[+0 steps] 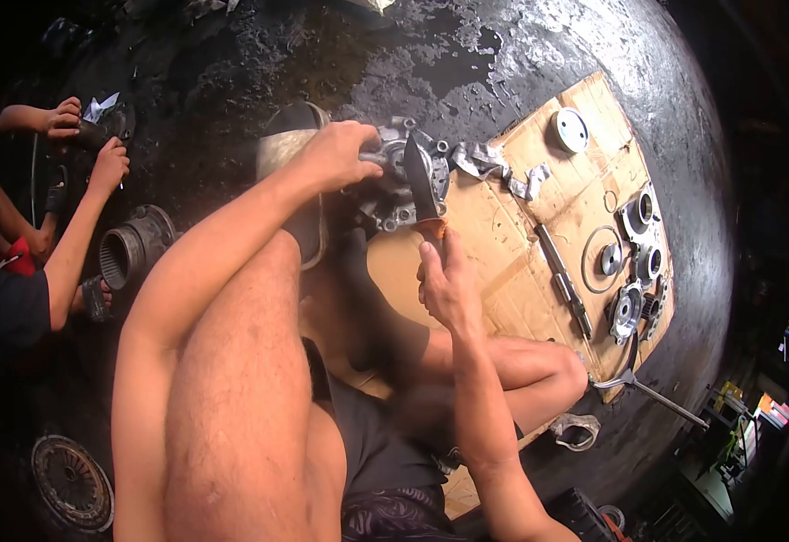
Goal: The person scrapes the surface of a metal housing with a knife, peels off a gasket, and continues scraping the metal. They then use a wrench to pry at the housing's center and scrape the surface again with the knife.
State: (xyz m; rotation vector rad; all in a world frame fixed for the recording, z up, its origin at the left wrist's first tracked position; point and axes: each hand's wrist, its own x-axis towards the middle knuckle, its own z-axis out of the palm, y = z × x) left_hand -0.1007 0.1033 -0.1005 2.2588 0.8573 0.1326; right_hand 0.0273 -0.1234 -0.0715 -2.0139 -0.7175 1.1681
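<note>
Blade control matters most, I judge: the right hand (449, 275) wraps its fingers round the orange handle of a broad-bladed knife (420, 181). Just beyond those fingers lies the metal housing (394, 185), the blade crossing over it (contact is hard to confirm). The left hand (345, 152) has its thumb and fingers parted at the housing's left side; whether they grip, I cannot tell. A low blade angle, directed away from the left fingertips, seems safest.
</note>
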